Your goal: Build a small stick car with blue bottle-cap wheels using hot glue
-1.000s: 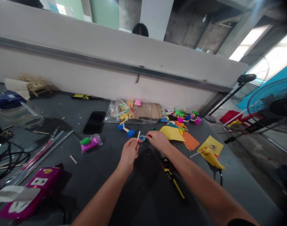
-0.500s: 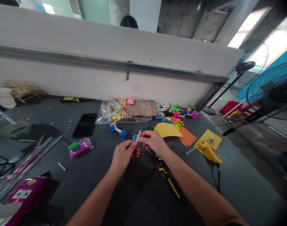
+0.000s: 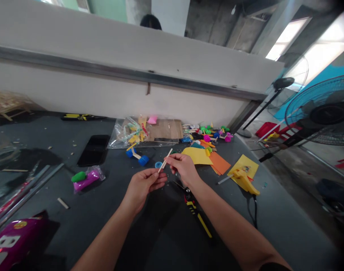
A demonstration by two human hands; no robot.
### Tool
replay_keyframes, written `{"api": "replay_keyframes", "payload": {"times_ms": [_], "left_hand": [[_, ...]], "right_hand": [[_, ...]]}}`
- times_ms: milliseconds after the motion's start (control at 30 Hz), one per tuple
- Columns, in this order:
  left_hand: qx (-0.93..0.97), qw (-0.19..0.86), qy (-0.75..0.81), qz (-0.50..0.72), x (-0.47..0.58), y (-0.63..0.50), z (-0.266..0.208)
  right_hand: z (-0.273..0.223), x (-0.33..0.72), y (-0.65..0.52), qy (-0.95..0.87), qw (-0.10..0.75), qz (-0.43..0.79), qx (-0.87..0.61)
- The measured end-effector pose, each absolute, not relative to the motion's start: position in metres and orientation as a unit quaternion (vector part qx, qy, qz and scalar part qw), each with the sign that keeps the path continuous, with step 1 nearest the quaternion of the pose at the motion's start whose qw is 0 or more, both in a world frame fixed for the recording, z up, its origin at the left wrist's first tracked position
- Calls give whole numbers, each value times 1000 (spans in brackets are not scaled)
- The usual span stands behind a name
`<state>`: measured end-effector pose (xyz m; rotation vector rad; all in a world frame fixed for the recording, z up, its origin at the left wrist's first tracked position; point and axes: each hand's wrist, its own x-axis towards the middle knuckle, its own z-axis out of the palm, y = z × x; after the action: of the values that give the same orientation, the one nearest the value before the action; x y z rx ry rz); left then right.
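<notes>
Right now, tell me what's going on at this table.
A person is holding thin pale sticks, apparently two, between both bare hands: the left hand at the near end, the right hand farther up. A small blue ring lies on the table just beyond the left fingertips. A black-and-yellow tool lies beside the right forearm, and a yellow glue gun lies partly over a yellow card off to the right.

Just beyond the black-and-yellow pliers (image 3: 197, 213), the left hand (image 3: 140, 185) and right hand (image 3: 184, 168) pinch thin pale sticks (image 3: 168, 154); left of the pliers lie a black phone (image 3: 93, 150) and purple packet (image 3: 86, 181), right of them a yellow glue gun (image 3: 243, 180).
</notes>
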<state>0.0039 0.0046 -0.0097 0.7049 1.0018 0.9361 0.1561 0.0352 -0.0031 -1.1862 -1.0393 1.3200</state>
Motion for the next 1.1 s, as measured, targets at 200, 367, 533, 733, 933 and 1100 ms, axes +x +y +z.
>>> {"api": "replay_keyframes", "payload": {"times_ms": [200, 367, 533, 733, 933, 1100], "left_hand": [[307, 727, 443, 426, 0, 5, -8], [300, 737, 448, 407, -3, 6, -10], [364, 697, 459, 414, 0, 4, -9], [416, 632, 486, 438, 3, 7, -13], [506, 427, 540, 519, -1, 3, -22], [767, 238, 358, 477, 5, -17, -27]], "right_hand": [[-8, 147, 28, -512, 464, 528, -494], [-9, 145, 27, -516, 484, 513, -486], [-9, 145, 27, -522, 493, 479, -505], [-12, 145, 27, -527, 472, 490, -509], [-6, 155, 33, -520, 475, 500, -504], [0, 150, 72, -589, 478, 415, -502]]}}
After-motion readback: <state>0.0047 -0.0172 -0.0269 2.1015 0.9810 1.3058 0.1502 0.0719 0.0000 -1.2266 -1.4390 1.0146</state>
